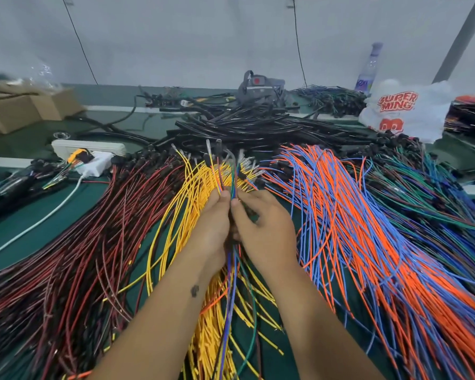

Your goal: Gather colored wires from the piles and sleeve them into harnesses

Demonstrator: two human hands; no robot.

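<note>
Mixed-colour wire bundle (232,187) sits mid-frame, pinched between both hands: left hand (213,226) and right hand (263,229) pressed together, fingers curled round it just below the metal terminal tips (225,154). Thin wires like these look light and floppy, so I'd grip close to the tips to keep them even. Yellow pile (192,187) underneath, red-black pile (93,242) left, orange-blue pile (354,229) right, black sleeving (244,127) behind.

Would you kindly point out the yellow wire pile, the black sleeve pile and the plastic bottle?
yellow wire pile (176,212): head view, bare strands left of the hands.
black sleeve pile (244,130): head view, middle of the heap.
plastic bottle (368,69): head view, its clear body.
</note>
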